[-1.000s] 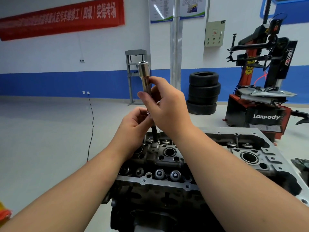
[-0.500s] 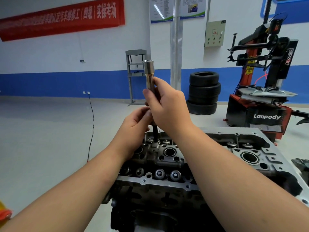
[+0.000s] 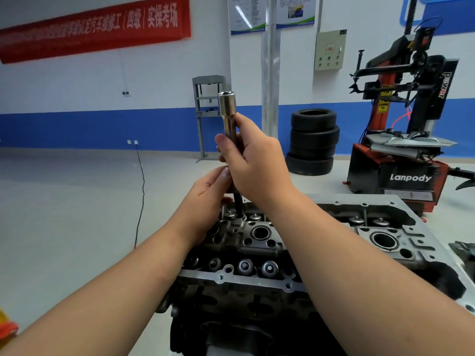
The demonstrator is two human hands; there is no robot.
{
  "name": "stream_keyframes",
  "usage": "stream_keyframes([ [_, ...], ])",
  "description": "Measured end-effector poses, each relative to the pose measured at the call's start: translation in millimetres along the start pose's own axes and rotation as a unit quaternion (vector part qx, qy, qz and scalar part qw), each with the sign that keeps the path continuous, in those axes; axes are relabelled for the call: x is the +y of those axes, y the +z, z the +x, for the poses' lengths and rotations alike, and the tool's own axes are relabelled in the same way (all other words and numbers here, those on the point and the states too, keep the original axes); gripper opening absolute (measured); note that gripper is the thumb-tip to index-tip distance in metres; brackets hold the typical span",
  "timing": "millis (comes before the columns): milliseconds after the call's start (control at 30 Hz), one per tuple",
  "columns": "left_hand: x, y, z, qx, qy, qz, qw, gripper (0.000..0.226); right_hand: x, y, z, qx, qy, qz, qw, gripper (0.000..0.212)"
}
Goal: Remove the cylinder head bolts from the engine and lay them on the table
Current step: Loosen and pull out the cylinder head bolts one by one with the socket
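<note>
Right hand [image 3: 253, 163] wrapped around a long chrome socket extension [image 3: 229, 118], fingers and thumb clamped on its shaft, open socket end pointing up, nearly upright with a slight lean to the left. Left hand [image 3: 205, 199] just below, fingertips pinched at the tool's lower end where a dark cylinder head bolt [image 3: 238, 205] hangs out of it; exact finger contact partly hidden behind the right hand. Bolt's lower tip right at its hole near the far left end of the cylinder head [image 3: 257, 242], too close to tell whether clear of it. Engine [image 3: 231, 304] filling the lower centre, near edge of the head running as a bright flange from lower left towards the right, far edge behind the forearms, right end close to the frame's right side. Wide open grey floor [image 3: 64, 214] to the left and beyond the head. One black cable [image 3: 141, 191] trailing down the floor from a wall socket. Three tyres [image 3: 312, 142] stacked by the wall, one red and black tyre changer [image 3: 401, 140] beside them at right, one grey press frame [image 3: 208, 109] against the blue wall band, one red banner [image 3: 95, 29] above. Two large round bores visible on the head's top, four valve spring caps along the near row.
</note>
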State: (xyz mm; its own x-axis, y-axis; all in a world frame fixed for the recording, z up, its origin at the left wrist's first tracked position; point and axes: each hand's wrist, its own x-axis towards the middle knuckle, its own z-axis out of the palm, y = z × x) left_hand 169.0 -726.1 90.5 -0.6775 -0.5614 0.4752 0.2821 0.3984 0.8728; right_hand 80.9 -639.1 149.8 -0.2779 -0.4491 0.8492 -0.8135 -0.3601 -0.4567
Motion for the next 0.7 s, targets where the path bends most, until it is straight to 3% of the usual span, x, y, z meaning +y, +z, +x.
stream_keyframes([
  [200, -1.7, -2.5, 2.4, 0.038, 0.032, 0.012, 0.999, 0.026, -0.9, 0.0, -0.9, -0.017, 0.011, -0.003, 1.0, 0.041],
  [300, -2.6, -1.4, 3.4, 0.047, 0.038, -0.003, 0.998, 0.016, -1.2, -0.4, -2.2, 0.011, -0.02, -0.013, 1.0, 0.034],
  [400, -2.5, -1.0, 2.9, 0.027, 0.019, -0.01, 0.999, 0.022, 0.3, 0.2, -1.5, -0.007, -0.013, -0.018, 1.0, 0.026],
  [500, -0.9, -0.6, 0.4, -0.002, 0.005, -0.043, 0.999, 0.03, 1.5, 0.5, 0.2, -0.044, 0.019, -0.019, 0.999, 0.037],
  [600, -0.8, -0.7, 1.2, 0.02, 0.016, -0.009, 1.0, 0.023, 0.3, -0.4, -0.1, -0.031, 0.003, -0.014, 0.999, 0.037],
  [700, -2.6, -0.4, 2.5, 0.04, 0.028, -0.007, 0.999, 0.011, 0.3, -1.1, 0.0, 0.005, -0.017, -0.016, 1.0, 0.023],
])
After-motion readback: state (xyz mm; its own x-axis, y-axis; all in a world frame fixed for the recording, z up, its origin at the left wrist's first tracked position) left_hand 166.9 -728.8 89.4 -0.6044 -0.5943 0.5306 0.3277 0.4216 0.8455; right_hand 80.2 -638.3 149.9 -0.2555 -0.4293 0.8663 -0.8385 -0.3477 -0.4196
